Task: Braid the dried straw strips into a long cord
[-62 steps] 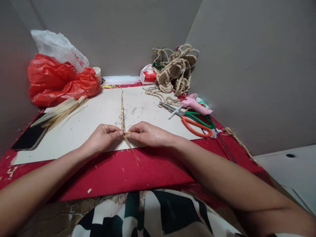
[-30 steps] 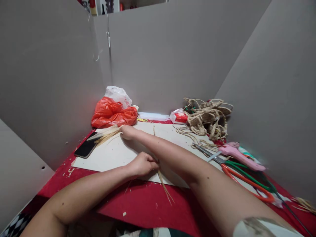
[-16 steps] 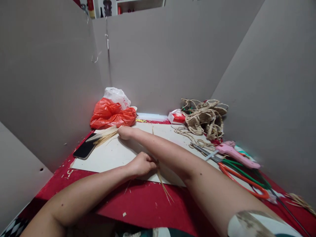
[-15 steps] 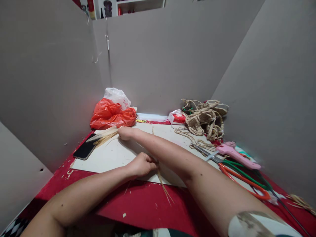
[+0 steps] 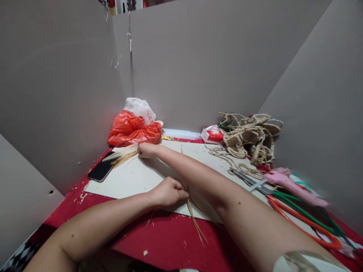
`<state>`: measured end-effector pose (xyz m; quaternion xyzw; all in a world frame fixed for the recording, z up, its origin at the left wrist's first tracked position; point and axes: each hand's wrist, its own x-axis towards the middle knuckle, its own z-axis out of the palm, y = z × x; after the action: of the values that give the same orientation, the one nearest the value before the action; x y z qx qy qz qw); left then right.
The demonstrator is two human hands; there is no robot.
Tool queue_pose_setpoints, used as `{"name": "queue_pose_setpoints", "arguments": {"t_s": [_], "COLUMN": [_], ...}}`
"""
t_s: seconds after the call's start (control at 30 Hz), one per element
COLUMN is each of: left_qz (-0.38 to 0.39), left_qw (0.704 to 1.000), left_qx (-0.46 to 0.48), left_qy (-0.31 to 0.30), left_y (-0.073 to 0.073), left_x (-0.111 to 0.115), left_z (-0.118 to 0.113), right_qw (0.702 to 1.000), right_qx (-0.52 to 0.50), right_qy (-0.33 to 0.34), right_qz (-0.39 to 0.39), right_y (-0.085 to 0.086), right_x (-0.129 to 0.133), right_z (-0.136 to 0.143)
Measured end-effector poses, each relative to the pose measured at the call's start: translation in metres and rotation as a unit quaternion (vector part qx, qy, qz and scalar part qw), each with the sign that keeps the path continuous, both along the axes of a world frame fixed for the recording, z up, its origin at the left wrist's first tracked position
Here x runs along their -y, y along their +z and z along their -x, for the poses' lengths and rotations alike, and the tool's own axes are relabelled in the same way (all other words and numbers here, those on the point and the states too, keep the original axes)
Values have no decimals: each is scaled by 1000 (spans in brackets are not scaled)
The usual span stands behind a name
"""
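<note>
My left hand [image 5: 171,191] is closed, fingers pinching thin tan plant strands [image 5: 193,219] that trail over the board's near edge onto the red cloth. Crossing above it, my right arm reaches to the far left. There my right hand [image 5: 146,150] is closed at the end of a bundle of pale, dry plant strips [image 5: 122,155], its fingertips partly hidden. Part of that bundle overlaps a black phone [image 5: 100,168]. Beneath both hands lies a white board [image 5: 127,184].
Orange and white plastic bags [image 5: 132,128] sit at the back left. Along the right are a heap of twine [image 5: 249,138], a red-and-white box [image 5: 212,135], orange-handled scissors [image 5: 300,221] and a pink glue gun [image 5: 295,185]. Grey panels [image 5: 198,68] enclose the table.
The view has shifted slightly, moving the scene to the right in the picture. Both hands keep nearly the same places and stay closed.
</note>
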<state>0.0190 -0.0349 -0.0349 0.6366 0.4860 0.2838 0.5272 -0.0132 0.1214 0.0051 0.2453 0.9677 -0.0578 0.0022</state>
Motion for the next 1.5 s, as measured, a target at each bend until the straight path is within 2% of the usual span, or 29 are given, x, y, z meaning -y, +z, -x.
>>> {"name": "queue_pose_setpoints", "arguments": {"t_s": [0.17,0.33,0.4,0.47,0.5,0.57,0.63,0.73,0.87,0.93,1.07,1.17,1.23,1.3,1.37,1.43,1.5], "left_qz": [6,13,23,46,63,97,125,152,158,149,118,82,41,5,-9,1,15], "left_qw": [1000,1000,999,999,998,994,990,985,985,987,992,996,999,1000,1000,999,999], "left_qx": [-8,18,18,16,17,40,67,83,69,61,47,27,21,18,15,33,47], "left_qy": [11,3,13,25,25,14,6,7,6,10,17,10,13,18,13,5,-2], "left_y": [-2,-5,-3,3,6,13,19,23,24,24,22,19,15,12,9,7,5], "left_x": [-1,-4,-3,-2,-1,0,1,1,1,2,4,4,3,1,0,-1,-1], "left_z": [1,3,3,3,3,4,5,5,5,3,0,-1,-1,0,1,1,2], "right_qw": [999,983,938,900,891,896,918,936,940,939,925,903,905,937,978,994,995], "right_qx": [-25,-130,-266,-352,-381,-400,-387,-340,-293,-291,-337,-403,-408,-336,-199,-94,-62], "right_qy": [-8,-6,-2,4,1,-5,16,61,99,95,42,7,5,13,16,10,-16], "right_qz": [38,130,221,257,249,194,83,-74,-142,-158,-171,-151,-123,-97,-67,-58,-71], "right_y": [7,25,35,44,48,52,49,32,5,1,15,28,31,29,26,25,27], "right_x": [6,19,33,53,64,87,106,127,135,133,121,106,96,85,75,63,49], "right_z": [-14,-66,-94,-123,-138,-164,-187,-215,-239,-244,-228,-187,-149,-109,-75,-51,-35]}}
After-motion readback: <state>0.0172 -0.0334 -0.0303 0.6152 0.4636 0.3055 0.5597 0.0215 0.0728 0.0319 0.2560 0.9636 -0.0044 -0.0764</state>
